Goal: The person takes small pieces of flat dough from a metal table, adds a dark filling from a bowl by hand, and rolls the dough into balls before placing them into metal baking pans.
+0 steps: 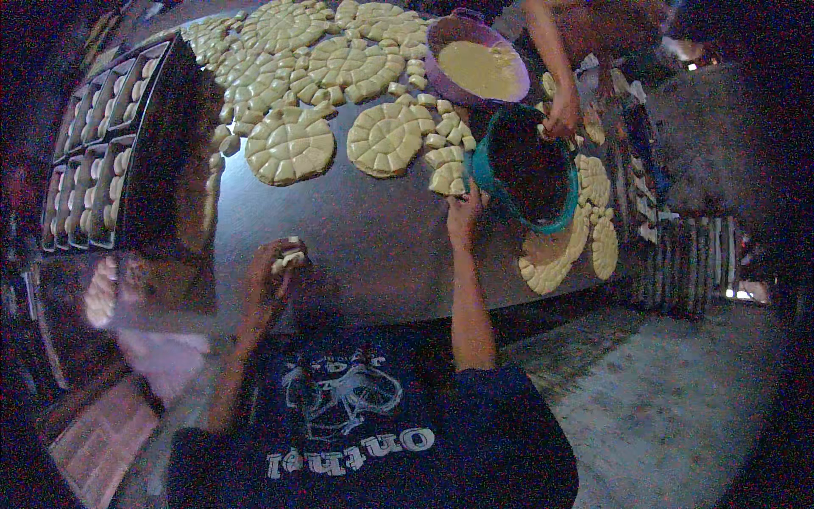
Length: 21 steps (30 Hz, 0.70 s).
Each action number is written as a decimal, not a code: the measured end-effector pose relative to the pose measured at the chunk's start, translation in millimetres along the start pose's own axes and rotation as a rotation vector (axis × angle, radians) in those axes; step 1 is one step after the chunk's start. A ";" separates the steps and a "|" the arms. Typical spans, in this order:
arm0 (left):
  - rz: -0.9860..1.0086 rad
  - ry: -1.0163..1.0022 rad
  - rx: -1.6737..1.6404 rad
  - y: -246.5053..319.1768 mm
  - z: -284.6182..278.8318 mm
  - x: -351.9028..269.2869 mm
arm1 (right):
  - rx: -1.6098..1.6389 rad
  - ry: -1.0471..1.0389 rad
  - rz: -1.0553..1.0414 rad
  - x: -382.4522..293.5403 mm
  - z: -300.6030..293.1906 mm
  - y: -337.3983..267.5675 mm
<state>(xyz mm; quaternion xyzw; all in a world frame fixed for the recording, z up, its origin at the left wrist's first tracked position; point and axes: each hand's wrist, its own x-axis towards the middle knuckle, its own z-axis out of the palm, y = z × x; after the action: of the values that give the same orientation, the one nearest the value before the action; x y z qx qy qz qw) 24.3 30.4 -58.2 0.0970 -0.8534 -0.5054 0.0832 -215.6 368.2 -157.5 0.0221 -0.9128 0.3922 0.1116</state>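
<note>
My left hand [275,266] is closed around small pale dough pieces [290,259] above the near left part of the dark table. My right hand [466,207] reaches forward to the cut dough pieces [447,170] beside a teal basin [480,167]; its fingertips touch the edge there, and whether they grip a piece cannot be told. Two round dough slabs, scored into segments, lie farther forward: one at the left [289,145] and one in the middle [385,140]. The inside of the teal basin is dark and its contents do not show.
Behind the basin stands a purple tub [477,67] with pale yellow contents. Another person's hand [562,113] is at the basin's far rim. Many scored dough rounds [353,67] cover the table's far side. A stack of trays with dough pieces [95,146] stands left; more dough lies right [559,254].
</note>
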 end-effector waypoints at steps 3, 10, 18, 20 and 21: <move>0.063 -0.113 -0.110 27.8 39.2 19.5 | -0.067 0.017 -0.034 14.6 5.6 29.1; -0.403 -0.478 -1.070 35.9 159.9 78.4 | 0.266 0.035 0.159 -52.3 6.3 13.0; -0.488 -0.673 -0.838 47.4 216.6 73.3 | 0.346 -0.118 0.372 -136.1 -88.6 -82.0; -0.439 -0.720 -0.854 54.0 221.0 72.1 | 0.386 -0.132 0.353 -143.4 -91.8 -76.8; -0.483 -0.758 -0.917 59.8 221.2 72.7 | 0.392 -0.153 0.334 -141.8 -97.2 -83.3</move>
<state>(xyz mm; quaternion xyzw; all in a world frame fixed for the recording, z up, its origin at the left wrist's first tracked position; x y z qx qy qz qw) -104.0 227.6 -107.6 0.0556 -0.4750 -0.8227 -0.3074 -48.7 374.0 -64.7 -0.0780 -0.8163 0.5715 -0.0304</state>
